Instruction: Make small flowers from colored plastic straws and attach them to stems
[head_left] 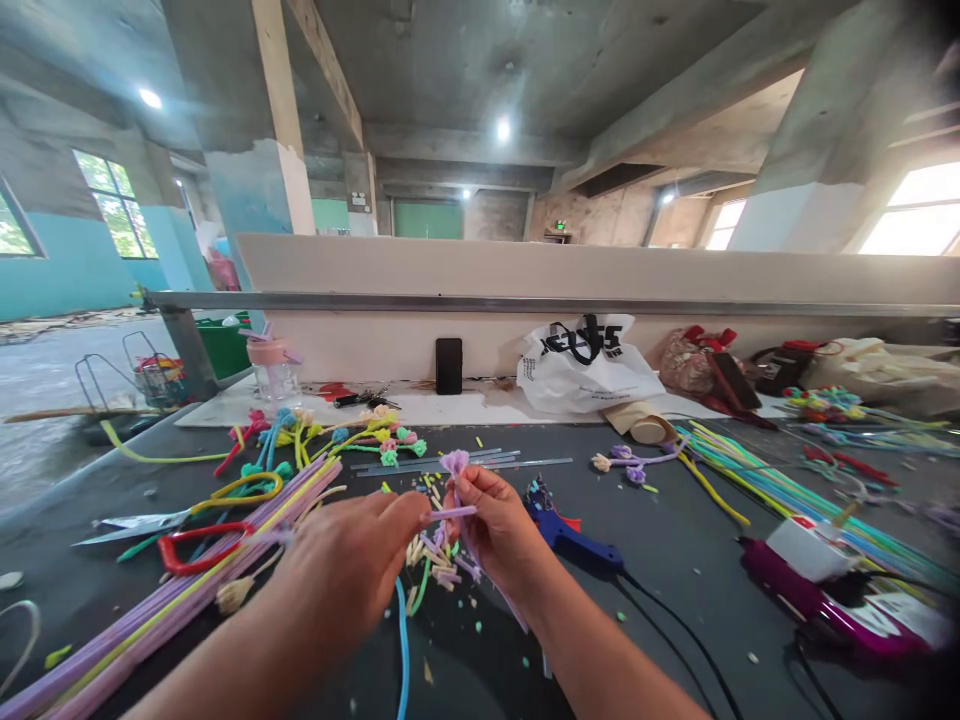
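Hands meet just left of blue glue gun [571, 535]: right hand [495, 525] pinches lilac pipe-cleaner flower [454, 463] by its stem, left hand [352, 570] pinches a lilac strand [452, 513] crossing it. Wrapping step, likely; next move needs tight winding around stem.

Both forearms reach forward, left hand [352, 560] and right hand [495, 525] pinching.
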